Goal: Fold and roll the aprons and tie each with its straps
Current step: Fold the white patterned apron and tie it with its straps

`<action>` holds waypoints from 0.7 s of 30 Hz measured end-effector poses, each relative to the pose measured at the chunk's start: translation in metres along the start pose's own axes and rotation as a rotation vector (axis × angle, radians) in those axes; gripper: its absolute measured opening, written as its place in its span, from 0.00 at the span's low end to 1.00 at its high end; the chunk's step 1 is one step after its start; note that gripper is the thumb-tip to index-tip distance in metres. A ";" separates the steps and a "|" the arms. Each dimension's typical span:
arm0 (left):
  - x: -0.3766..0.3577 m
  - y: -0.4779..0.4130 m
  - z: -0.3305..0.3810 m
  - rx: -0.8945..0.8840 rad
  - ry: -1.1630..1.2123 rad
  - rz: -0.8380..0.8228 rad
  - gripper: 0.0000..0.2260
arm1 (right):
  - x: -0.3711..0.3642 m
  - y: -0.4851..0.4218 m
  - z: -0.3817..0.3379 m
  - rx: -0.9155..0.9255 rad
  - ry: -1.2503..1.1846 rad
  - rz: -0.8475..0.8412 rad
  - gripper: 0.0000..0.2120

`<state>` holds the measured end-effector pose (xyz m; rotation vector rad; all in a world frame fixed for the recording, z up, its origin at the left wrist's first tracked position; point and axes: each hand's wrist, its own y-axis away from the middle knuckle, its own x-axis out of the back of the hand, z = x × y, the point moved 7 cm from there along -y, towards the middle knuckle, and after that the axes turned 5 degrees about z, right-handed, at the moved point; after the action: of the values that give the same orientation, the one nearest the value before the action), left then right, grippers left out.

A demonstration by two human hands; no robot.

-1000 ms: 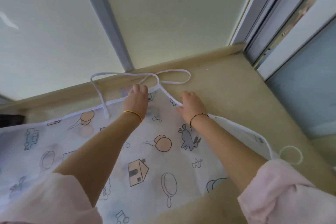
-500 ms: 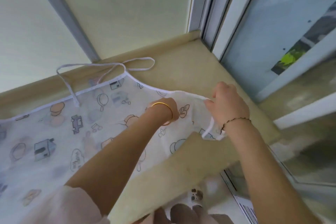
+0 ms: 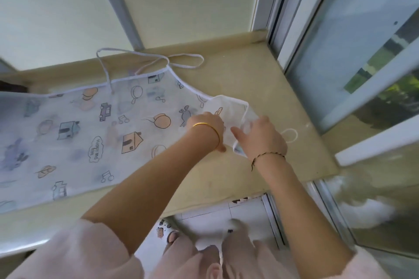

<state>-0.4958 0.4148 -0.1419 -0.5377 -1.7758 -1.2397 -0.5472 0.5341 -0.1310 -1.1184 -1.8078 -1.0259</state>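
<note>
The right hand (image 3: 260, 137) pinches the folded-over right corner of the thin white cartoon-printed apron (image 3: 90, 133), while the left hand (image 3: 209, 127) presses flat on the fabric beside it. The apron lies spread across the beige desk (image 3: 260, 75), its white straps (image 3: 149, 56) loose near the window. Folding looks just begun; next, carry that side flap squarely inward.

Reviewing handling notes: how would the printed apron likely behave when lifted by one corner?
Probably floppy: the apron already folds over limply at the corner between the left hand and right hand. Likely light, since it looks thin and translucent.
</note>
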 end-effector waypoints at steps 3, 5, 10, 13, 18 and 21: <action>-0.012 -0.003 -0.004 0.048 0.046 0.105 0.26 | -0.011 -0.008 0.015 -0.059 -0.018 0.022 0.27; -0.014 -0.002 -0.009 0.033 0.080 0.110 0.25 | -0.021 -0.012 0.027 -0.064 -0.061 0.001 0.17; -0.033 -0.004 -0.017 0.011 0.057 -0.092 0.37 | -0.016 -0.026 0.039 -0.164 -0.514 -0.108 0.03; -0.045 -0.004 -0.021 0.030 -0.029 -0.161 0.40 | -0.001 -0.035 0.027 -0.147 -0.700 -0.137 0.06; -0.046 -0.007 -0.015 -0.040 -0.222 -0.186 0.34 | 0.034 -0.045 0.002 0.189 -0.436 0.025 0.14; -0.048 -0.005 -0.011 -0.066 -0.368 -0.212 0.33 | 0.066 -0.051 0.009 0.237 -0.504 0.157 0.16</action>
<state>-0.4699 0.4090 -0.1842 -0.6619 -2.1499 -1.4169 -0.6178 0.5476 -0.0878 -1.4277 -2.1184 -0.4420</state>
